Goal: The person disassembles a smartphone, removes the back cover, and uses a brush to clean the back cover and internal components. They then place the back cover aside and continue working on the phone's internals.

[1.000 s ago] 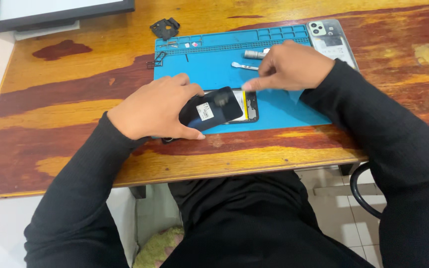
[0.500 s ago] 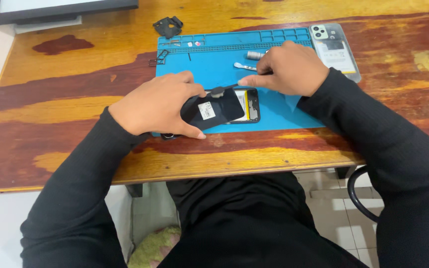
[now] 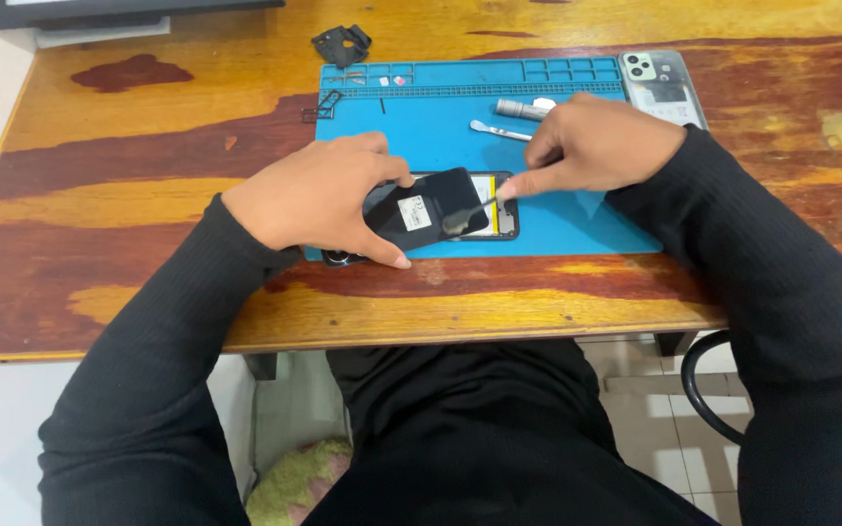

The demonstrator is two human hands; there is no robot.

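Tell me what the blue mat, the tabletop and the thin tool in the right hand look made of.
Blue mat: likely silicone or rubber, matte, with moulded compartments along its far edge.
Tabletop: wood, glossy varnish, visible grain and patchy red-yellow stain.
Thin tool, held by the right hand: probably metal, silvery and reflective; too small to be sure.

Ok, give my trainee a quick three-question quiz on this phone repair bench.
1. True or false: the left hand rests on the opened phone.
2. Which does the right hand hold: A thin metal pry tool, B scissors, C brush?
3. On what does the phone lie?

Key: 1 true. 2 A, its tip lies over the phone's black part. 3 The blue mat on the wooden table.
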